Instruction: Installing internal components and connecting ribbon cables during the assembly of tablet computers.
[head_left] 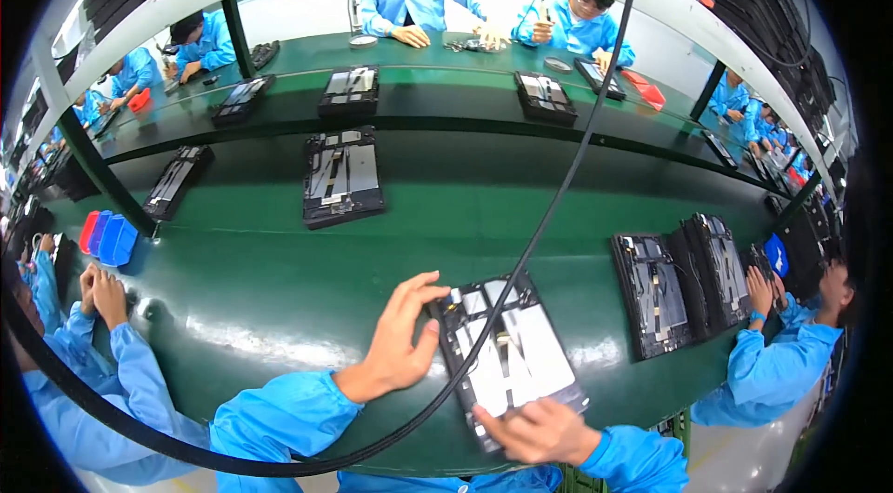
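Note:
An opened tablet [521, 372] with exposed battery plates and thin ribbon cables lies in a black tray on the green bench in front of me. My left hand [402, 339] is at its upper left corner, fingers stretched and thumb apart, with the fingertips touching the edge. Over the tablet's lower end, my right hand [539, 431] is closed, its fingers curled and slightly blurred. Whatever those fingers may hold is hidden. A black cable [549, 219] hangs across the view in front of the tablet.
More opened tablets in black trays lie on the bench, one [344, 179] beyond my hands and one [656, 298] to the right. Blue and red bins [113, 239] stand at left. Co-workers sit on both sides and across, behind a raised shelf [446, 107].

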`<state>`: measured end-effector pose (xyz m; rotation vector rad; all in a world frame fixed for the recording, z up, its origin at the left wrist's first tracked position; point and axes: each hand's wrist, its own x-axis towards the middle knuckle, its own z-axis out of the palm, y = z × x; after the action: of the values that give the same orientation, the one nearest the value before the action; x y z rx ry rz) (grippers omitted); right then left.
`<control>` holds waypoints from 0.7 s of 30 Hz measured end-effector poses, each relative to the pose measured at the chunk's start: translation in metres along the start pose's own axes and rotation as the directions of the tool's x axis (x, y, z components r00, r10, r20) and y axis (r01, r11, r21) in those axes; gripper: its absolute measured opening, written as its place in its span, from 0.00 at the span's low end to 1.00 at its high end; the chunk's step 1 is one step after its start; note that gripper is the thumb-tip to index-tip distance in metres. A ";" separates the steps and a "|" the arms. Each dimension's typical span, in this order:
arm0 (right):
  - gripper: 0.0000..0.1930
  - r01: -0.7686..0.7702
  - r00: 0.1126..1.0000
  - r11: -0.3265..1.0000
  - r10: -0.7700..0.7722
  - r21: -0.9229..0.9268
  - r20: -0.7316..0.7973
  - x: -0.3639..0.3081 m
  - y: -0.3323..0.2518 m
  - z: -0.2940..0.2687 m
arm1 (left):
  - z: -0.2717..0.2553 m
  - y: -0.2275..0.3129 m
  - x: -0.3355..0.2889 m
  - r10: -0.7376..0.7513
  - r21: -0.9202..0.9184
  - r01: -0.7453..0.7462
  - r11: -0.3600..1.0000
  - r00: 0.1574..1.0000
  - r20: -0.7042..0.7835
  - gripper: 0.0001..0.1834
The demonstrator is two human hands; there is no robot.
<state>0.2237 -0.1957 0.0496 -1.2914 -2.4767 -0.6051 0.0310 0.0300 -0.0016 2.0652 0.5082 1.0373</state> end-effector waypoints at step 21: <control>0.40 -0.425 0.893 0.683 0.424 0.594 0.151 0.041 0.080 0.057 | -0.027 0.003 0.010 -0.023 -0.005 0.030 1.000 0.871 0.492 0.45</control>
<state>0.2641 -0.0985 0.0363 -1.4792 -1.9725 0.3109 0.0149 0.0465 0.0165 2.1977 0.2620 0.4579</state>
